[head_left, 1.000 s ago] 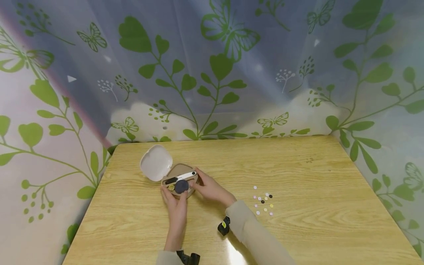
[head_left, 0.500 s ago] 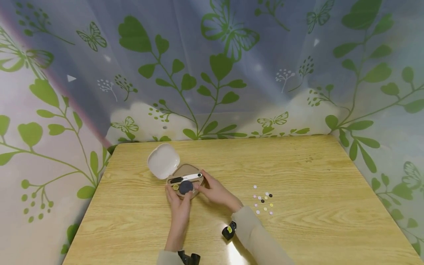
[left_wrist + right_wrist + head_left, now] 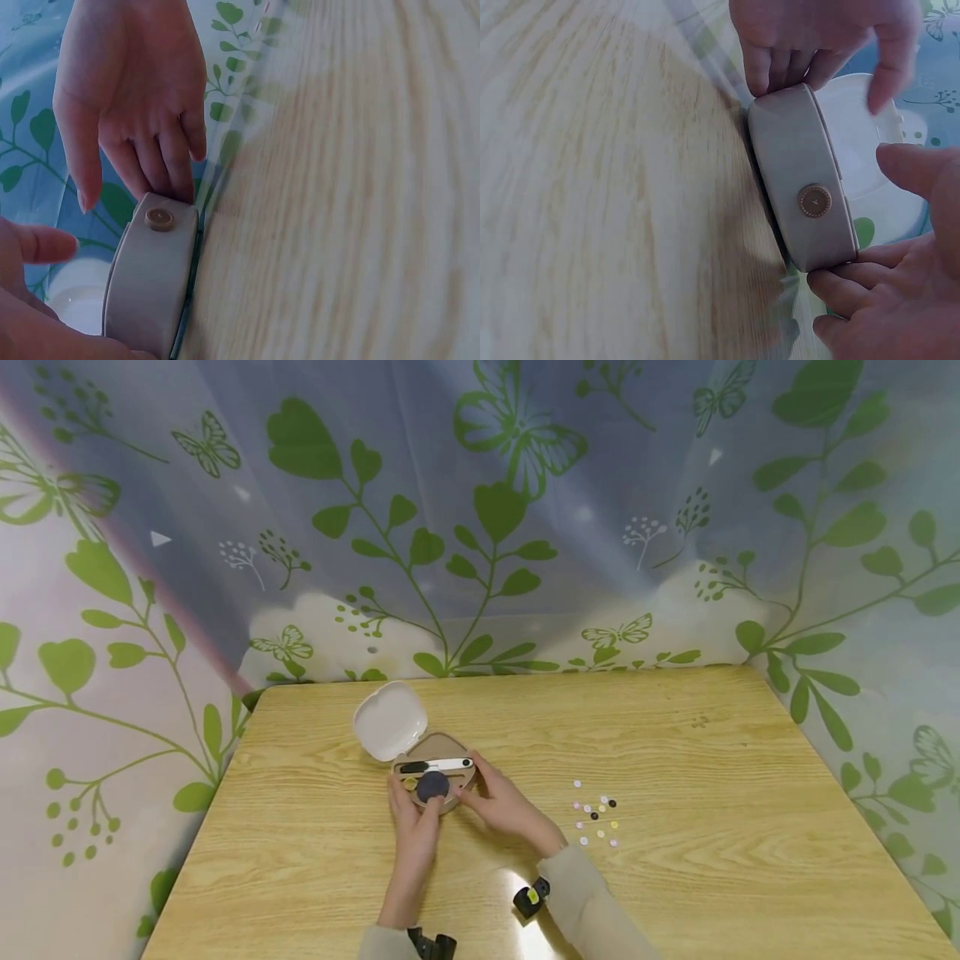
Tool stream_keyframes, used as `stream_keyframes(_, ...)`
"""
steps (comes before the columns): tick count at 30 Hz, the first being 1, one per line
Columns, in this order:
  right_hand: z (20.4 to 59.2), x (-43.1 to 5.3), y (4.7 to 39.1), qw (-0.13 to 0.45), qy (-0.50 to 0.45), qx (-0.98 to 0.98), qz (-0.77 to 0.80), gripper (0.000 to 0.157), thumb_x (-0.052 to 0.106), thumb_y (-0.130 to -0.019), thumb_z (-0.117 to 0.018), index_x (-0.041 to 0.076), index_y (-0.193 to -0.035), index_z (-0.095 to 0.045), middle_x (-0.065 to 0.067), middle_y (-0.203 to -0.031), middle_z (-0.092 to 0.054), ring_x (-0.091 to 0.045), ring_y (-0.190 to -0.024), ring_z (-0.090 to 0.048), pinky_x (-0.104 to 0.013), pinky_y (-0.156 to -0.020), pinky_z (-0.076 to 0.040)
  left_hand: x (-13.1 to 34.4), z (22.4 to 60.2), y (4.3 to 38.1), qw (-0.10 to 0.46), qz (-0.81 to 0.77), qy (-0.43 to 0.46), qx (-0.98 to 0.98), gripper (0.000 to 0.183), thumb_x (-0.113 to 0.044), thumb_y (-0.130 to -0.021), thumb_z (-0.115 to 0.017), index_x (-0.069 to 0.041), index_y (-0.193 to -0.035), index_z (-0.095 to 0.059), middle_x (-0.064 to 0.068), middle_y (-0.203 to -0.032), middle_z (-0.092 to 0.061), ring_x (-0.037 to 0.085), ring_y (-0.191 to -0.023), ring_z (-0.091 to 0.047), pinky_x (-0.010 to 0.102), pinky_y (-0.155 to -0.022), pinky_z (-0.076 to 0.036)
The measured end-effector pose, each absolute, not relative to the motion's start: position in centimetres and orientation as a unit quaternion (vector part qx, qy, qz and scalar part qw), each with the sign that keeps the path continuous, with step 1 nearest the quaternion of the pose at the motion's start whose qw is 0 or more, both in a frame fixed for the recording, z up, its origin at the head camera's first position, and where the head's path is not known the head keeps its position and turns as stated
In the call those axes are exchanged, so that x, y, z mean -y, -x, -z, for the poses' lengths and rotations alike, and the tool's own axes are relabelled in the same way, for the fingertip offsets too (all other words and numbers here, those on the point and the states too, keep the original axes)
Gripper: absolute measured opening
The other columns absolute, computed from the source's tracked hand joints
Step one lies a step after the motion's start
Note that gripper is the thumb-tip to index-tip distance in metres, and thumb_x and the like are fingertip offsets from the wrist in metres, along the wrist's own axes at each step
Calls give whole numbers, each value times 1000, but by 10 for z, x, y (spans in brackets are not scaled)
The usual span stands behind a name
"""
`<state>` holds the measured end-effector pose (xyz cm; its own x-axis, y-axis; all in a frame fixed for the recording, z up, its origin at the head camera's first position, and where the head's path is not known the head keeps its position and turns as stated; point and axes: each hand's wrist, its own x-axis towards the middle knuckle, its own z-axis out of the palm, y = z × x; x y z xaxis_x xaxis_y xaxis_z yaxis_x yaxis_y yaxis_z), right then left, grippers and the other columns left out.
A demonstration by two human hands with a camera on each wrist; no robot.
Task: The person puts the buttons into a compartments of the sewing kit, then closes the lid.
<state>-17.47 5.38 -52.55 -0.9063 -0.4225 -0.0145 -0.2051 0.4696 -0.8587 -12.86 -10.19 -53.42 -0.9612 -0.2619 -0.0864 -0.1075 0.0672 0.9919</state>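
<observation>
Both hands hold an open sewing-kit box (image 3: pixel 438 745), tan with a white-lined lid (image 3: pixel 390 722) tipped back at the far left. My left hand (image 3: pixel 416 831) grips the box's left side, its thumb over a dark round piece (image 3: pixel 432 787) inside. At the right side, my right hand (image 3: pixel 513 806) keeps its fingers on the outer wall with the thumb above the rim. Within the box lie a slim white-and-black tool (image 3: pixel 453 764) and a small yellow round item (image 3: pixel 409 784). The right wrist view shows the front wall with a round brown stud (image 3: pixel 814 200).
Several small loose buttons (image 3: pixel 595 816), white, pink, yellow and black, lie scattered right of the right hand on the wooden table (image 3: pixel 712 760). A patterned curtain (image 3: pixel 510 568) hangs along the table's back edge and both sides.
Both hands have slid the box to the right across the table, its open lid moving along with it. The scattered buttons have stayed where they were.
</observation>
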Motion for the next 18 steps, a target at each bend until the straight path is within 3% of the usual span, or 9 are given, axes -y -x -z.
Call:
stream_keyframes(10, 525, -65, 165, 95, 176, -849, 490, 74, 30, -100, -59, -10, -152, -24, -30, -153, -31, -43, -142, -30, -52, -118, -25, 100, 537, 130, 42, 673, -93, 732, 81, 6, -93, -44, 3, -155, 7, 23, -161, 15, 36, -148, 15, 54, -121, 2)
stream_keyframes(18, 521, -69, 161, 34, 145, -869, 472, 58, 24, -98, -62, -11, -139, -46, -30, -137, -52, -44, -130, -47, -54, -111, -37, 100, 537, 130, 21, 677, -63, 733, 79, 10, -93, -41, 3, -156, 7, 24, -161, 13, 36, -148, 12, 52, -121, 1)
